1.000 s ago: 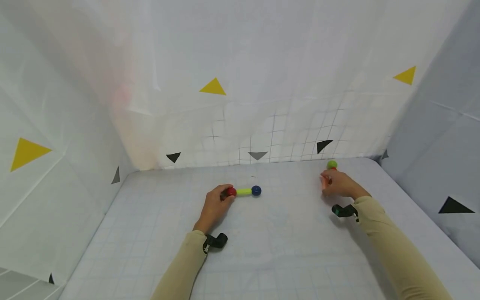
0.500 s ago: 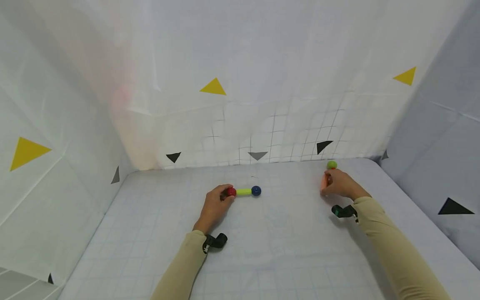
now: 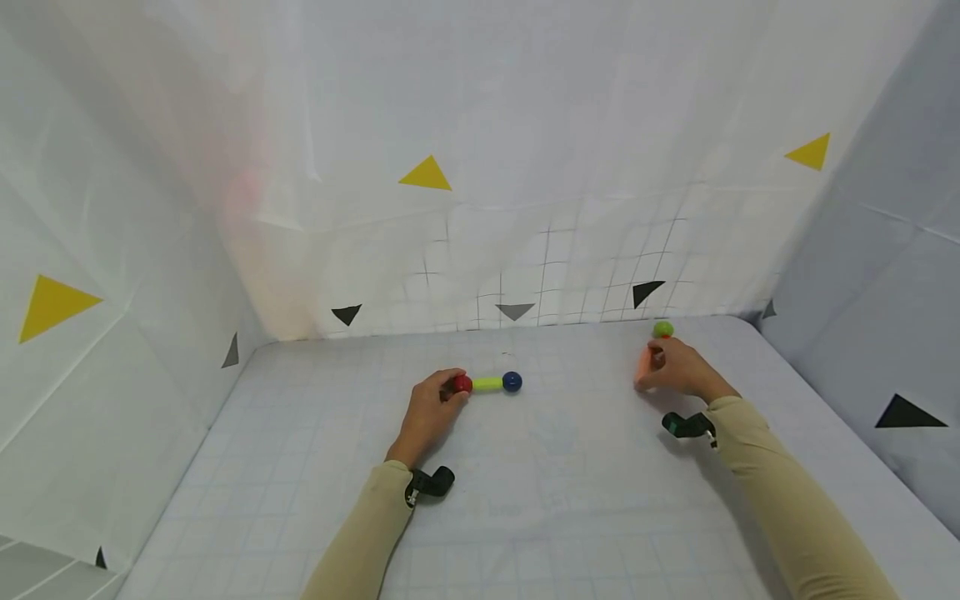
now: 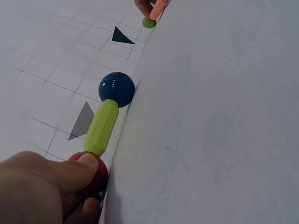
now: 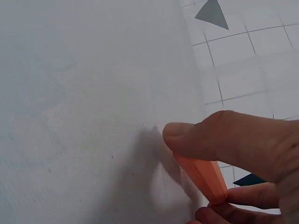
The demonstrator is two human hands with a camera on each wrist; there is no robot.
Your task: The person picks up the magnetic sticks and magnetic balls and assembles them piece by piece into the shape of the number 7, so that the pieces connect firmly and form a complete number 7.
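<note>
My left hand (image 3: pixel 427 417) pinches a red ball (image 3: pixel 462 383) between thumb and fingers. From that ball a ribbed yellow-green rod (image 4: pixel 102 127) runs to a dark blue ball (image 3: pixel 512 382), the three joined in a line like a magnetic building toy. Over at the back right, my right hand (image 3: pixel 681 368) grips a ribbed orange rod (image 5: pixel 205 175) between thumb and fingers. A green ball (image 3: pixel 663 329) sits just beyond that hand, with a bit of red below it. Fingers hide part of the orange rod, and I cannot tell whether it touches the green ball.
A white sheet with faint grid lines covers the table (image 3: pixel 555 475). White cloth walls (image 3: pixel 525 125) rise behind it and at both sides, marked with yellow and black triangles. Each wrist carries a small black camera (image 3: pixel 431 483).
The near end of the orange rod has swung slightly left in my right hand. My left hand and its joined pieces stay in place.
</note>
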